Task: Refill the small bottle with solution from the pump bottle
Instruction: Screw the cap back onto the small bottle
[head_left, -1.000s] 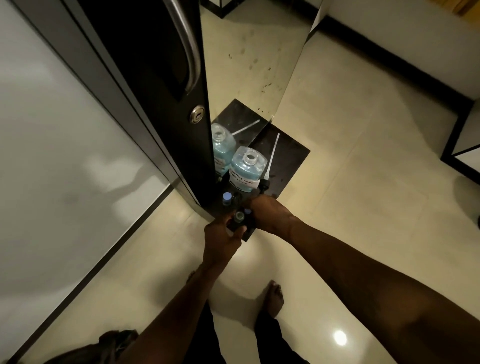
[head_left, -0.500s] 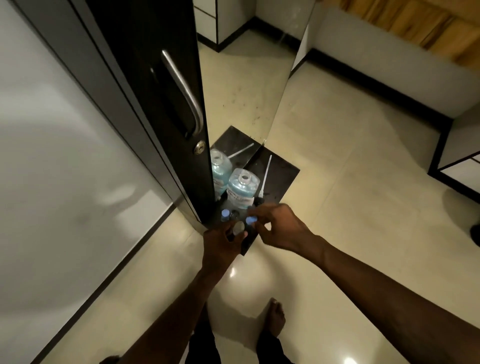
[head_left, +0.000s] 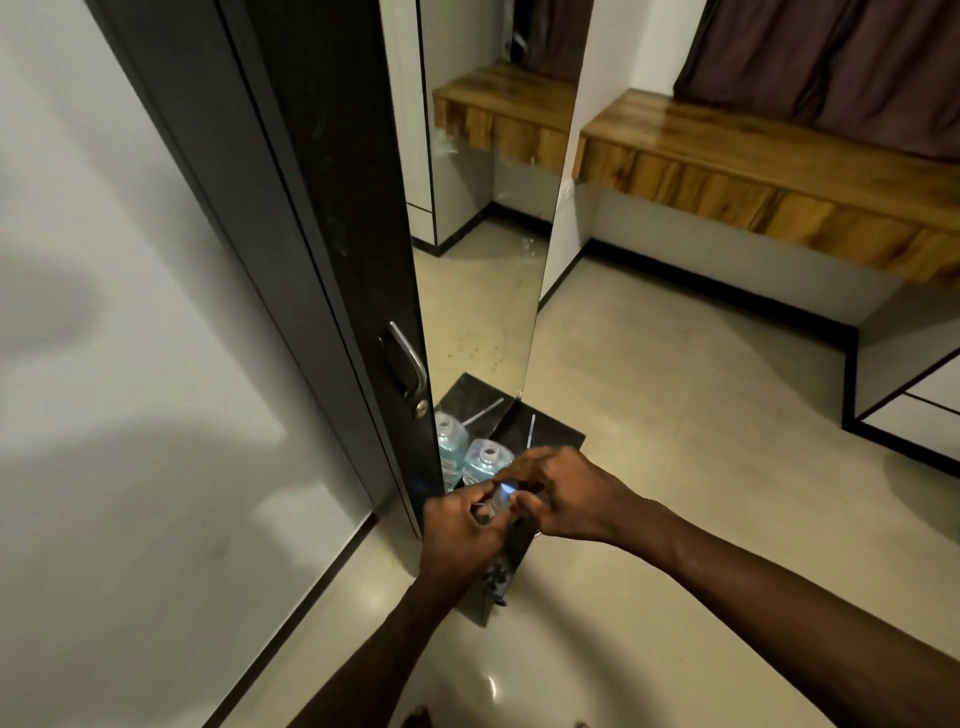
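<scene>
A large clear bottle of pale blue solution (head_left: 480, 460) stands uncapped on a small dark shelf (head_left: 558, 434) by the mirror. Its pump tube (head_left: 531, 430) lies on the shelf behind it. My left hand (head_left: 460, 525) grips the small bottle (head_left: 500, 496) just in front of the large one. My right hand (head_left: 563, 493) pinches the small bottle's blue cap (head_left: 506, 488) from above. The small bottle's body is mostly hidden by my fingers.
A dark door (head_left: 332, 234) with a metal handle (head_left: 410, 358) and lock stands left of the shelf. A tall mirror (head_left: 488, 234) reflects the bottle. A wooden bench (head_left: 769, 171) runs along the far wall. Glossy tiled floor (head_left: 675, 441) lies all around.
The camera has tilted up, showing the bench and curtains. My two hands have come together over the small bottle, and my right fingers have closed on its cap.
</scene>
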